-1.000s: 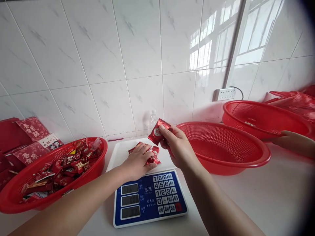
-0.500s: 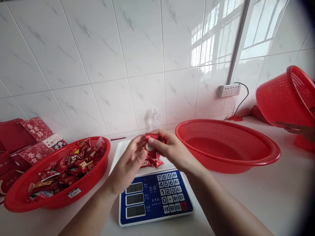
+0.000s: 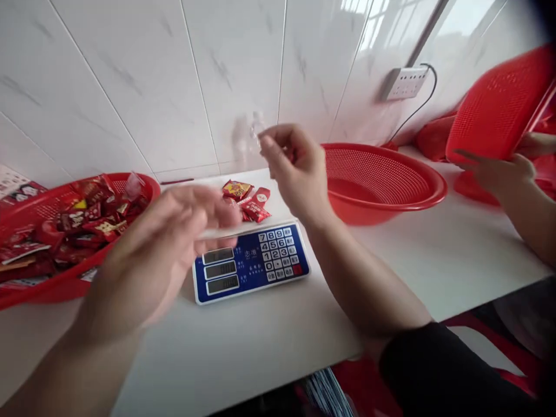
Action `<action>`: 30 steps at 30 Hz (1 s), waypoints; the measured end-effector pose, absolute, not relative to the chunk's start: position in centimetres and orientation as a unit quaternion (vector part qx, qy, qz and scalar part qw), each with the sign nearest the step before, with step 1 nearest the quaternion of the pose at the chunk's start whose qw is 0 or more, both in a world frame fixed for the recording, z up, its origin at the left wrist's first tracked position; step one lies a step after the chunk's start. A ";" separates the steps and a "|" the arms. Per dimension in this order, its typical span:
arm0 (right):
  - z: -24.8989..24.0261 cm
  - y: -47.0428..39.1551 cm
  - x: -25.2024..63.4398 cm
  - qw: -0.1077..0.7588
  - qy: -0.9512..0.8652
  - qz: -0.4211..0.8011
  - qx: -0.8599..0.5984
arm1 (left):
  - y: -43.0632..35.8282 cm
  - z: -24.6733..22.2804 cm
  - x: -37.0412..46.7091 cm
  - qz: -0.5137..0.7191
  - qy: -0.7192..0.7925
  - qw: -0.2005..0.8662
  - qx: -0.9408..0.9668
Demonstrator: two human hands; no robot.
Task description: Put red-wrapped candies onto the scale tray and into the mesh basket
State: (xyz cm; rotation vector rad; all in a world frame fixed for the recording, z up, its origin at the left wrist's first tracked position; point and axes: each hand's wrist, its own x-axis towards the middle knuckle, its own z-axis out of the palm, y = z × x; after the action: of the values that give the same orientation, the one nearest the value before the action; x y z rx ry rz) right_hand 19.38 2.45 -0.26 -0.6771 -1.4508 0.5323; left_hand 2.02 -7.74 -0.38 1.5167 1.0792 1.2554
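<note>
My left hand [image 3: 160, 249] is above the table, left of the scale, blurred, its fingers stretched out with nothing in them. Raised over the right of the scale, my right hand [image 3: 299, 176] has its fingers curled with thumb and forefinger close together. A bit of red shows inside its palm, too hidden to name. Several wrapped sweets [image 3: 256, 211] in red, one with a yellow label, lie in a small pile on the scale's white pan [image 3: 278, 215]. In front of the pan is the scale's blue keypad panel [image 3: 251, 272].
On the left stands a red basket [image 3: 147, 197] full of wrapped sweets. Another red basket [image 3: 417, 205] stands to the right. Farther right, another person's hands [image 3: 499, 174] hold a tilted red basket [image 3: 486, 116]. A socket strip [image 3: 403, 84] and a clear bottle [image 3: 256, 124] are by the wall.
My hands have come apart, the left moving down and left. The red packet with a white circle has gone from my fingers onto the scale's pile. The view has tilted downward.
</note>
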 end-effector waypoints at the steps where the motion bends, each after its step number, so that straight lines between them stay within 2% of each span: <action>1: 0.1 2.5 19.7 0.671 -0.637 0.240 -0.293 | -9.4 -1.2 1.5 0.453 0.433 0.439 0.644; 3: 0.8 2.1 20.0 0.678 -0.635 0.247 -0.275 | -12.8 -4.0 1.7 0.330 0.413 0.457 0.715; 4: 1.0 1.9 20.1 0.678 -0.638 0.250 -0.267 | -14.4 -6.0 2.5 0.291 0.355 0.470 0.754; 5: 1.1 1.6 20.1 0.676 -0.641 0.252 -0.261 | -15.7 -8.3 3.7 0.246 0.280 0.483 0.792; 8: 1.1 0.7 20.0 0.671 -0.662 0.249 -0.223 | -17.8 -16.1 7.5 0.129 0.197 0.469 0.851; 11: 1.3 -0.1 19.8 0.671 -0.677 0.242 -0.182 | -18.0 -22.4 9.0 0.013 0.337 0.470 0.816; 14: 1.8 -1.2 19.6 0.670 -0.663 0.260 -0.209 | -17.4 -25.1 7.5 -0.043 0.505 0.452 0.734; 15: 2.0 -1.5 19.6 0.669 -0.658 0.266 -0.219 | -17.0 -25.2 6.8 0.000 0.525 0.459 0.717; 18: 2.1 -1.6 19.9 0.676 -0.645 0.275 -0.226 | -14.9 -23.6 5.4 0.088 0.446 0.553 0.699; 21: 2.1 -0.9 20.3 0.691 -0.631 0.275 -0.220 | -11.1 -20.3 5.9 0.115 0.398 0.586 0.696; 24: 2.0 -0.2 20.7 0.691 -0.627 0.280 -0.228 | -8.5 -17.0 7.0 0.109 0.361 0.674 0.635; 30: 2.1 0.3 21.0 0.632 -0.642 0.326 -0.287 | -14.2 -13.0 6.3 0.119 0.351 0.689 0.623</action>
State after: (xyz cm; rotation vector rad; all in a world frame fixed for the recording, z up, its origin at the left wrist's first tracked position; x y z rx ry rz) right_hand 21.03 0.26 2.10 -0.6557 -1.4682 0.7454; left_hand 6.32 -14.24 -12.95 1.3933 0.7856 0.2663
